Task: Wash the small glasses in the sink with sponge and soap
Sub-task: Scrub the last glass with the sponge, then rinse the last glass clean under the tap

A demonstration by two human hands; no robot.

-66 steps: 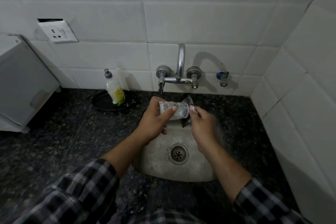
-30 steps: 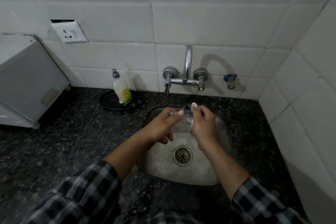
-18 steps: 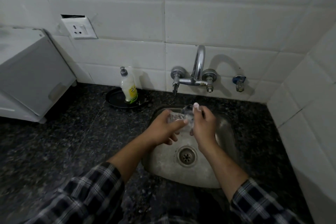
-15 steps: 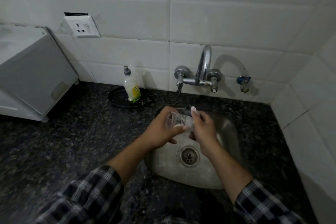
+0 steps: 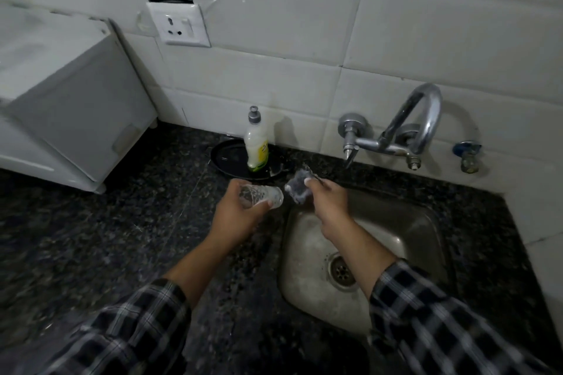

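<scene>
My left hand [image 5: 236,216] grips a small clear glass [image 5: 263,196], which lies on its side above the dark counter just left of the sink. A soapy grey sponge [image 5: 298,187] is held by my right hand [image 5: 327,202] over the sink's back left corner, a short gap from the glass. The steel sink [image 5: 405,222] has its drain [image 5: 341,272] uncovered and no glasses visible inside. A soap bottle [image 5: 257,143] stands upright on a black dish [image 5: 228,161] behind my left hand.
A chrome tap [image 5: 399,134] juts from the tiled wall over the sink, with a small blue valve [image 5: 467,154] to its right. A white appliance [image 5: 67,109] stands on the granite counter [image 5: 91,237] at the left. A wall socket [image 5: 179,24] sits above.
The glass and sponge were together over the sink; now my left hand has carried the glass left over the counter and the sponge is out of it. The view has shifted left.
</scene>
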